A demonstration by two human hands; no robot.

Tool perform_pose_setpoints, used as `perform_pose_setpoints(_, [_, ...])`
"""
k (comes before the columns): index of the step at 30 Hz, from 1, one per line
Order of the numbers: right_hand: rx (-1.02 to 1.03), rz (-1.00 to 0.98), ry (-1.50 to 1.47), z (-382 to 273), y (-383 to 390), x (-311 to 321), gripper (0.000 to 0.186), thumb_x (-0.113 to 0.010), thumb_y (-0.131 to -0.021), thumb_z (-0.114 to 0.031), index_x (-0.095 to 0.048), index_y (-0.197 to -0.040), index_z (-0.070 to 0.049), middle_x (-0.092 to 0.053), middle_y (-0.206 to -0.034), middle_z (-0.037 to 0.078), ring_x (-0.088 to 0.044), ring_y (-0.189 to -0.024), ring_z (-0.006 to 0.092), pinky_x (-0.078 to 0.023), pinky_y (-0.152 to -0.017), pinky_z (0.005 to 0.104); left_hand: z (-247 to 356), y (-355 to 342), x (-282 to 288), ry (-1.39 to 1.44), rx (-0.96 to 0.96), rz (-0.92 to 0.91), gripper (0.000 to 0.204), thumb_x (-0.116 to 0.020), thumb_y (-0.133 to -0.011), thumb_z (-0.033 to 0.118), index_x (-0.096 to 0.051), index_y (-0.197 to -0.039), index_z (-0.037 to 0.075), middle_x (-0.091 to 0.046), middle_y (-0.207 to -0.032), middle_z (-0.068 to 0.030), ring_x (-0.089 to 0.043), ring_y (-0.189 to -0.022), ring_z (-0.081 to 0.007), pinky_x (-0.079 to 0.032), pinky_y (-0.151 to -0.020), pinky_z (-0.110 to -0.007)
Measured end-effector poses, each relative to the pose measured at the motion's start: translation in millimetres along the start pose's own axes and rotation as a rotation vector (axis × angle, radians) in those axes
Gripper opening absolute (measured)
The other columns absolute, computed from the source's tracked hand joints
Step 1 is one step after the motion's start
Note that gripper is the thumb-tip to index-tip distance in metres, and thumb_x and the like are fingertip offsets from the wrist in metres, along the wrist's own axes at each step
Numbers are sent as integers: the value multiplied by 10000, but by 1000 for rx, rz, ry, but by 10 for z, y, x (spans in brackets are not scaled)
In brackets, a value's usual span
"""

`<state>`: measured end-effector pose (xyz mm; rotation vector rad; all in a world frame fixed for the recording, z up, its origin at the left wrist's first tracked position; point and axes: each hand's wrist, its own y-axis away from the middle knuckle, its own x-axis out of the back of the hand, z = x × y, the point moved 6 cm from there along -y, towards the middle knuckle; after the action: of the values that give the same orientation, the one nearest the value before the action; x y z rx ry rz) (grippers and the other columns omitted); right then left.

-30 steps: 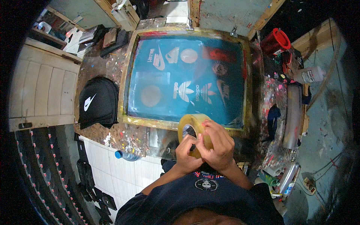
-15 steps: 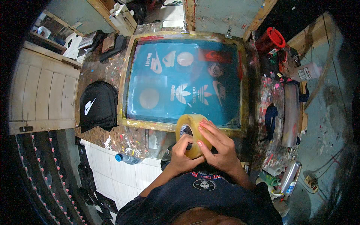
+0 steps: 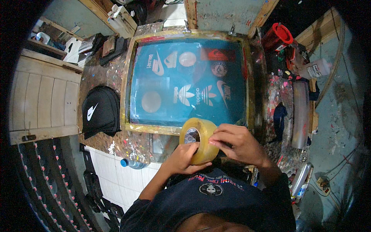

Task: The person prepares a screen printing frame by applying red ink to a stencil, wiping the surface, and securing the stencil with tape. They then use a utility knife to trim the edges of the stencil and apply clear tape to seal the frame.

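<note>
A large roll of clear yellowish packing tape [image 3: 206, 130] is held up over the near edge of a screen-printing frame [image 3: 154, 128]. My left hand [image 3: 181, 157] is closed on the roll from the left and below, its thumb at the core hole. On the roll's right side my right hand [image 3: 241, 144] is closed, thumb and fingers pinched together against the tape's outer face. Whether a loose tape end is between those fingertips is too small to tell. The frame's blue-green mesh [image 3: 162, 83] lies flat beyond, bearing several pale logo shapes and one red patch.
Left of the frame rests a stack of black fabric pieces [image 3: 105, 106]. A water bottle [image 3: 133, 163] stands below the bench edge. At right are a red tub [image 3: 278, 36], a white plastic bottle [image 3: 316, 69] and a dark cloth [image 3: 279, 116]. Hinge clamps [image 3: 187, 27] grip the frame's far edge.
My right hand has gone from fingers spread over the roll to a pinch at its right side, with the wrist farther right. My left hand still holds the roll.
</note>
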<state>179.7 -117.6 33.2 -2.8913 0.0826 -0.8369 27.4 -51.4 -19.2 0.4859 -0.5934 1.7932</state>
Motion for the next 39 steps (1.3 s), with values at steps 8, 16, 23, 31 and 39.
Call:
perform_pose_setpoints(8, [145, -222, 167, -31, 91, -47, 91, -561, -908, -56, -519, -952, 10, -523, -864, 146, -572, -778, 339, -484, -687, 414, 17, -98, 104, 17, -45, -50, 548, -835, -749, 325, -535, -1059, -12, -647, -759, -164, -664, -684, -345, -512, -604, -404])
perform_pose_setpoints(16, [32, -119, -266, 247, -110, 26, 124, -535, -960, -122, -492, -967, -5, -533, -938, 140, -560, -883, 297, -458, -818, 388, -33, -162, 329, 97, 252, -220, 603, -819, -770, 364, -499, -1152, 24, -669, -815, -185, -687, -772, -385, -533, -686, -420])
perform_pose_setpoints(23, [37, -128, -334, 356, -366, -70, 314, -751, -839, -168, -514, -997, -35, -582, -915, 107, -599, -877, 226, -474, -791, 347, -168, -104, 456, 198, 486, -194, 610, -813, -770, 385, -505, -1150, 20, -672, -827, -200, -694, -785, -385, -530, -708, -414])
perform_pose_setpoints(31, [0, -222, -313, 466, -1016, 32, 157, -786, -801, -93, -708, -906, -5, -696, -799, 90, -675, -782, 138, -511, -690, 276, -264, -94, 773, 424, 587, 83, 487, -786, -811, 340, -556, -1088, 13, -636, -810, -85, -632, -740, -167, -496, -669, -322])
perform_pose_setpoints(39, [-281, -211, -227, 1167, -1586, 1147, 171, -767, -828, -176, -721, -882, -21, -680, -796, 15, -616, -748, 104, -496, -702, 265, -667, 172, 1804, -64, 710, -215, 526, -694, -892, 373, -622, -1099, -106, -681, -827, -199, -688, -646, -246, -537, -575, -366])
